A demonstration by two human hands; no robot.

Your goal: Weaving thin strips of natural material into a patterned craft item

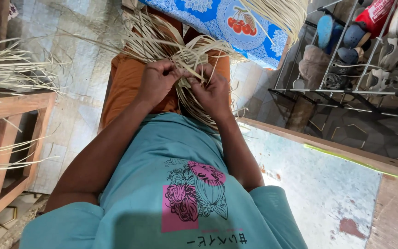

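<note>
A loose woven piece of pale straw strips (185,53) lies on my lap, over orange trousers (125,87). My left hand (157,80) pinches strips at the near edge of the weave. My right hand (213,90) grips strips just beside it, fingers curled around them. The two hands almost touch. Long free strip ends fan out up and to the left, and some hang down under my right hand. My teal shirt fills the bottom of the view.
A wooden bench (10,138) at the left carries more straw strips (10,69). A blue cloth with a cherry print (226,20) lies ahead. A metal shoe rack (360,55) stands at the right. A wooden-edged board (328,184) runs along my right side.
</note>
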